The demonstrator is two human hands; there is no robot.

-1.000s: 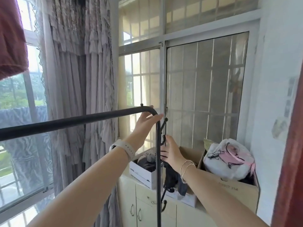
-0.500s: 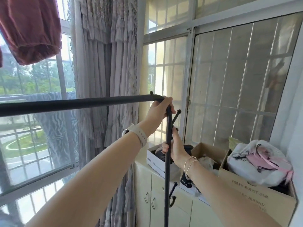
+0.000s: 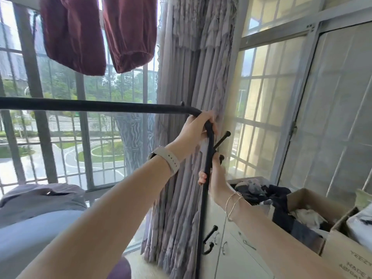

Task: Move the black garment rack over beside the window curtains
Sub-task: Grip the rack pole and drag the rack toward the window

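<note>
While hands grip, garment rack point(image 3: 96, 106) bar runs horizontally leftward.

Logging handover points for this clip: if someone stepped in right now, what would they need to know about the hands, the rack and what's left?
Left hand: closed on the bent top corner of the black garment rack.
Right hand: closed on the rack's upright post, lower down, by the side hooks.
Rack: top bar runs level off to the left; the held corner sits right in front of the window curtains, next to the white cabinet.
Done: this end looks to be at the curtains.
Left: the feet and far end are out of view, so check them, square the rack up, then release both grips.
</note>
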